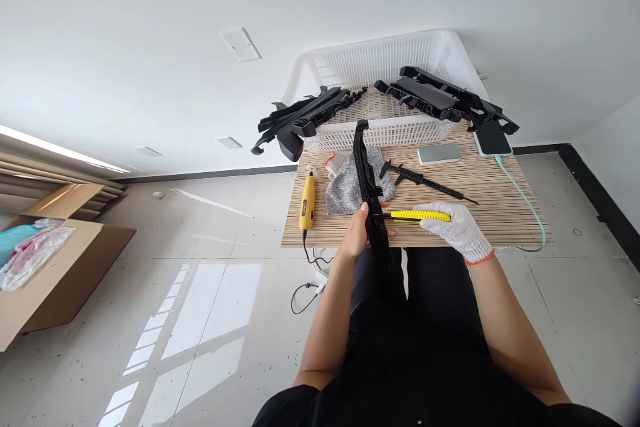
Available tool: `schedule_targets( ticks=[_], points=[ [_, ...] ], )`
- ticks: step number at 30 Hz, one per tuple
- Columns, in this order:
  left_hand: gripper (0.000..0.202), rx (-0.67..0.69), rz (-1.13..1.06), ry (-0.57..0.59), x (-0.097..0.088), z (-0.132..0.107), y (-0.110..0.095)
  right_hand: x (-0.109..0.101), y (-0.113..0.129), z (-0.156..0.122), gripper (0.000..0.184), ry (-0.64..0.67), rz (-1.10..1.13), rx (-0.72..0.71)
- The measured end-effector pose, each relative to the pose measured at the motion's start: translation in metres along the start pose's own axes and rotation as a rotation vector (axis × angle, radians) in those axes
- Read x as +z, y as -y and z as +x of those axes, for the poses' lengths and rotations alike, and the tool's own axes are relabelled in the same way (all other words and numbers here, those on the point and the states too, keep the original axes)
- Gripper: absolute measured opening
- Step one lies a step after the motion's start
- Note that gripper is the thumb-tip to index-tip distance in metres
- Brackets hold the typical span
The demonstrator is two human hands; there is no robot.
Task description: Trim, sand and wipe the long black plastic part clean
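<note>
My bare left hand (357, 232) is closed around a long black plastic part (369, 177), which runs from above the cloth down past the table's near edge. In a white knit glove with an orange cuff, my right hand (457, 230) grips a yellow-handled utility knife (415, 215). The knife points left and its tip meets the side of the black part; the blade itself is too small to make out. Under the part lies a grey speckled cloth (343, 193). Just right of the cloth rests a black caliper (425, 180).
A white plastic basket (375, 133) at the back of the table (510, 213) carries several black parts (435, 97). A yellow corded rotary tool (307, 203) lies left, a grey block (439, 154) and a phone (493, 139) with a green cable right. On the floor stands a cardboard box (75, 273).
</note>
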State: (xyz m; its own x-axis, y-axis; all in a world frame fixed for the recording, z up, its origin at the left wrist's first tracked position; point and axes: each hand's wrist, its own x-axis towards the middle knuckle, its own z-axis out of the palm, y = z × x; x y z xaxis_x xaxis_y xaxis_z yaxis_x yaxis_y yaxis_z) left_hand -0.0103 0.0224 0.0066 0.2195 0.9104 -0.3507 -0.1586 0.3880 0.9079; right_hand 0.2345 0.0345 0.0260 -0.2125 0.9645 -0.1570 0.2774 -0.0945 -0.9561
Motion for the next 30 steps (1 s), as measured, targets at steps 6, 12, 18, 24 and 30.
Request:
schedule_targets(
  ticks=[6, 12, 18, 24, 30],
  points=[
    [0.074, 0.079, -0.017, 0.014, 0.001, 0.002, 0.0, -0.001, -0.006, -0.002, 0.04, -0.05, 0.129, 0.019],
    [0.053, 0.203, 0.064, -0.031, 0.005, 0.002, -0.001, 0.0, -0.014, 0.0, 0.043, -0.189, 0.292, 0.078],
    [0.044, 0.191, 0.031, 0.027, 0.004, -0.001, -0.001, 0.002, -0.008, -0.001, 0.039, -0.195, 0.289, 0.091],
    [0.053, 0.21, -0.006, -0.021, 0.004, 0.002, 0.0, 0.002, -0.007, -0.001, 0.042, -0.198, 0.318, 0.086],
    [0.061, 0.231, -0.021, -0.069, 0.004, 0.003, 0.003, 0.002, -0.007, -0.001, 0.039, -0.196, 0.338, 0.091]
  ],
)
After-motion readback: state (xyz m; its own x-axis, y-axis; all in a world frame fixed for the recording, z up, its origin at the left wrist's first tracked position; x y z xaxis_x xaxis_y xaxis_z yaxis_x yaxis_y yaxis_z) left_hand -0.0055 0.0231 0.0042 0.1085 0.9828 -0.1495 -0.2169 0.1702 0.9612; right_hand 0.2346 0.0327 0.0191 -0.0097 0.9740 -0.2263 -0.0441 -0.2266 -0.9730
